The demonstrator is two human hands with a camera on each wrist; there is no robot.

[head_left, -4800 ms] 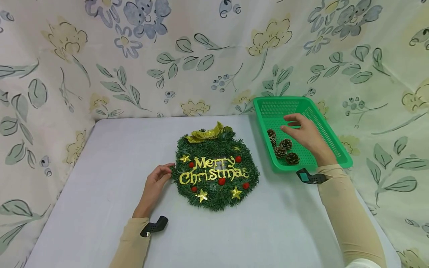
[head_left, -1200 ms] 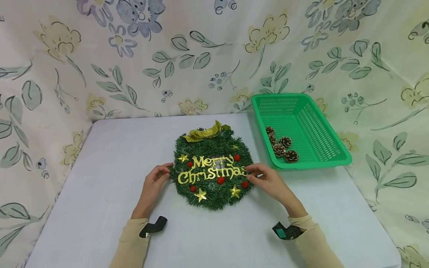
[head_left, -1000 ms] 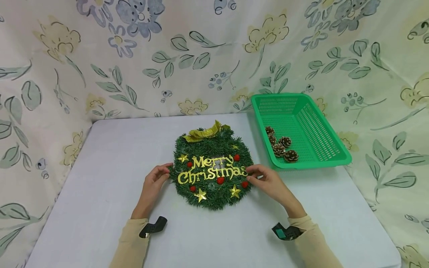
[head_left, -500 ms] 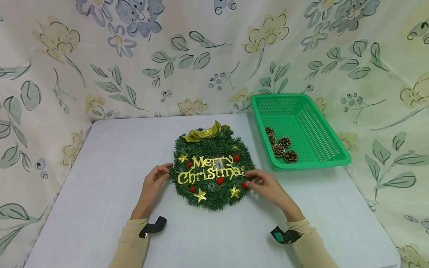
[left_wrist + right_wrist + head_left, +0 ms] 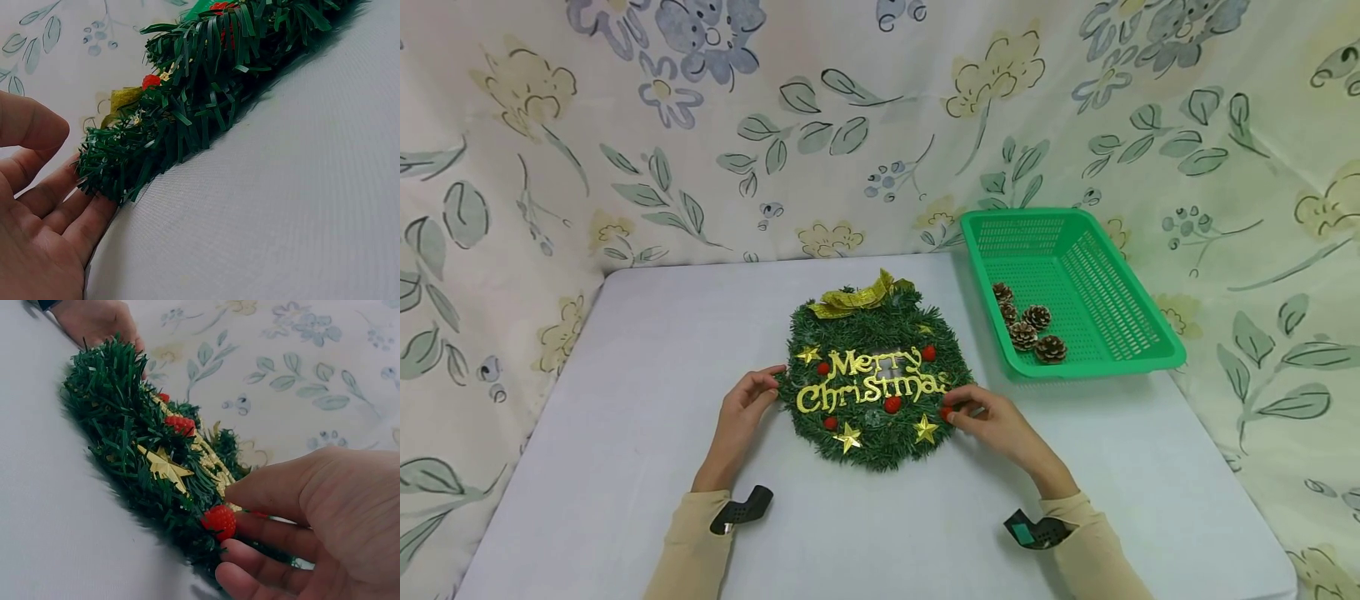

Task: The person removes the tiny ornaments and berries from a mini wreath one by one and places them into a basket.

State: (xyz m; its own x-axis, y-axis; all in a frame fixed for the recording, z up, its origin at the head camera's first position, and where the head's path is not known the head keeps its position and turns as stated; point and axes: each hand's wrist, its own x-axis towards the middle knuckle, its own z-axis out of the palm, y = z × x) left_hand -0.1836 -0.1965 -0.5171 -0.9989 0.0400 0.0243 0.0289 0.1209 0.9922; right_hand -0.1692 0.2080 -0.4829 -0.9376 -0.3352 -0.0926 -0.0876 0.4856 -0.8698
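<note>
A green tinsel wreath (image 5: 880, 327) with a gold bow (image 5: 853, 302), gold "Merry Christmas" lettering and stars lies mid-table. My left hand (image 5: 748, 412) rests at its left edge; the left wrist view shows fingertips against the tinsel and the thumb lifted off it. On the lower right side, my right hand (image 5: 1000, 427) has thumb and curled fingers around a bumpy red berry (image 5: 219, 523) fixed to the wreath. Thumb tip (image 5: 234, 492) sits just above that berry, close to the end of the lettering. More red berries and a gold star (image 5: 164, 467) show nearby.
At the back right stands a green plastic basket (image 5: 1078, 287), several pine cones (image 5: 1051, 349) gathered at its left side. A white cloth covers the table (image 5: 880, 533). Patterned floral fabric (image 5: 850, 167) hangs behind and at both sides.
My right hand has left its place over the basket, come to the wreath's right side, then slid slightly down from the lettering's end to the red berry. The left hand has stayed put.
</note>
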